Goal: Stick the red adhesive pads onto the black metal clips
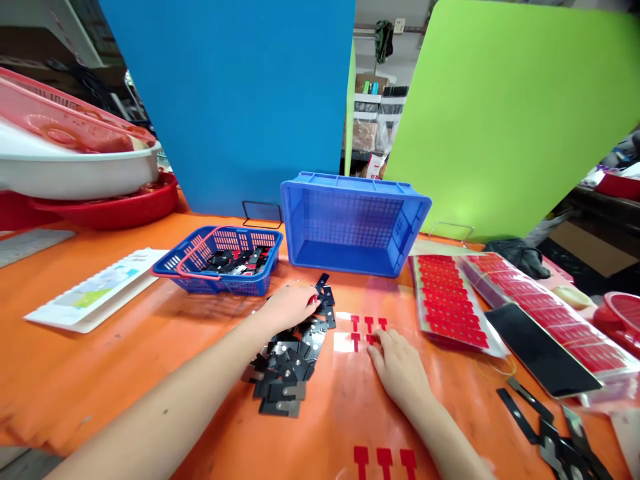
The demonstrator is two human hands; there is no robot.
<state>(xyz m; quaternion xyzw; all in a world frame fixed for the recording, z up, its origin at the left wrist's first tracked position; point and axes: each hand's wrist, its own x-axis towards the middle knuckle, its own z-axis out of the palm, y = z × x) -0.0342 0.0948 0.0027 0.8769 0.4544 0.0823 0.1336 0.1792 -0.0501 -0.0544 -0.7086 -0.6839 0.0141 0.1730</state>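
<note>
My left hand (293, 307) is over the heap of flat black metal plates (287, 367), fingers closed in a pinch. A bit of red shows at its fingertips, seemingly a red T-shaped piece against a black plate. On the orange tabletop to the right, my right hand (400, 367) has thumb and forefinger closed on a small red T-shaped sticker (371, 339). Close by lie other red T-shaped stickers (355, 341), in two short rows on a pale backing. Three more red T-shaped stickers (385, 459) appear at the front edge.
A blue basket (220, 285) holding plates stands left of a blue crate (345, 257) tipped on its side. Sheets of red stickers (450, 300), a phone (543, 347) and loose black plates (517, 415) lie right. Blue (240, 100) and green (510, 113) boards stand behind.
</note>
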